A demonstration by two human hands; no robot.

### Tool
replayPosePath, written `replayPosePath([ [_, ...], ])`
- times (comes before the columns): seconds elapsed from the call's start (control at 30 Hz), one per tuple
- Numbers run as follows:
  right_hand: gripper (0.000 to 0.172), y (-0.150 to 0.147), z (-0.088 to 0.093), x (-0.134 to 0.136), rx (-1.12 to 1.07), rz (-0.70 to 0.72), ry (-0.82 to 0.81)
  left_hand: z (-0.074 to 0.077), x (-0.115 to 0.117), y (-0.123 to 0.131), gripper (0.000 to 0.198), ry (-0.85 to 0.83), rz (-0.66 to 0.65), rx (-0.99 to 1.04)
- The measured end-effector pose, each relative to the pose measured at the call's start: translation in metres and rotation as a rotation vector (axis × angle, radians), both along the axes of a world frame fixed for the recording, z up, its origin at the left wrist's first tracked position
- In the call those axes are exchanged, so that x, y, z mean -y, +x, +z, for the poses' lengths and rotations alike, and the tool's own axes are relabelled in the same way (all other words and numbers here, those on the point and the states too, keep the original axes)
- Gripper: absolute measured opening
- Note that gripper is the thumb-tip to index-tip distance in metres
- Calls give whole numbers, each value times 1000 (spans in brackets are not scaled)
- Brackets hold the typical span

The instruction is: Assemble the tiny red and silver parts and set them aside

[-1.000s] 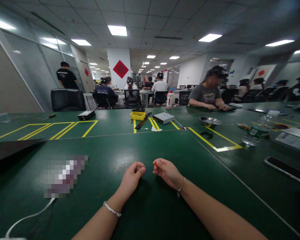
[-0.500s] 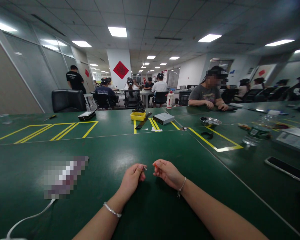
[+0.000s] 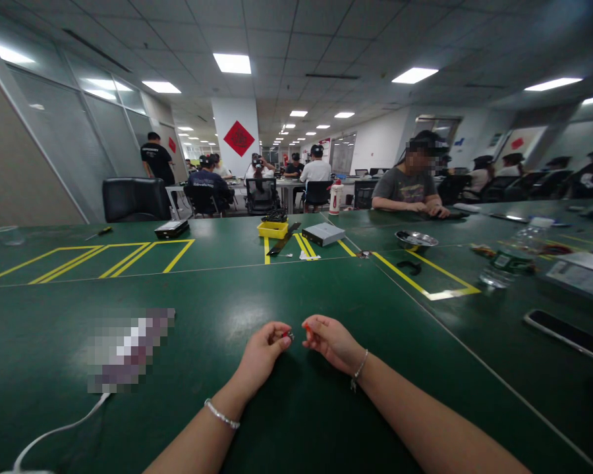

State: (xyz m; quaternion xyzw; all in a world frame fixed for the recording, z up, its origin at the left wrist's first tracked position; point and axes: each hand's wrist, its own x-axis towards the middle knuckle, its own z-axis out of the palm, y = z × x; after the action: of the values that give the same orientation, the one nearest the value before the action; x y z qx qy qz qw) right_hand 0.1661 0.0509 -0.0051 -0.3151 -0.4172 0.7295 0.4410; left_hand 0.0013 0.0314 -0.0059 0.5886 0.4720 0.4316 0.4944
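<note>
Both my hands rest on the green table [image 3: 286,283], close together near its front edge. My left hand [image 3: 263,352] is closed in a pinch on a tiny dark and silver piece [image 3: 288,335] at its fingertips. My right hand [image 3: 330,340] is also pinched, holding a small orange piece [image 3: 308,329]. The two pieces are a few centimetres apart and do not touch. Each wrist wears a thin bracelet.
A blurred-out object [image 3: 128,345] with a white cable lies to the left. A phone [image 3: 566,336], a plastic bottle [image 3: 511,260] and papers are at right. Farther back are a yellow tray [image 3: 272,228], a grey box [image 3: 323,233] and a metal bowl [image 3: 416,239]. Seated people work behind.
My left fingertips have shifted slightly toward the right hand, and the small dark piece now shows at them. A standing person in the background walked to the right.
</note>
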Motion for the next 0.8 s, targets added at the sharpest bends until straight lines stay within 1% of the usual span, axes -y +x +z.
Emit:
replayPosePath([
  [0.17,14,0,0,-1,-10,13,-4,-1,0,-1,14,86,4,-118],
  [0.3,17,3,-3,-1,-25,37,0,0,1,-2,15,96,16,-160],
  [0.43,23,4,-4,-1,-30,36,13,3,2,-2,15,76,-3,-146],
  [0.63,16,2,-3,-2,-13,45,11,7,3,0,18,23,-33,-44],
  [0.8,16,1,-3,0,-5,44,6,7,4,1,34,14,-21,-52],
])
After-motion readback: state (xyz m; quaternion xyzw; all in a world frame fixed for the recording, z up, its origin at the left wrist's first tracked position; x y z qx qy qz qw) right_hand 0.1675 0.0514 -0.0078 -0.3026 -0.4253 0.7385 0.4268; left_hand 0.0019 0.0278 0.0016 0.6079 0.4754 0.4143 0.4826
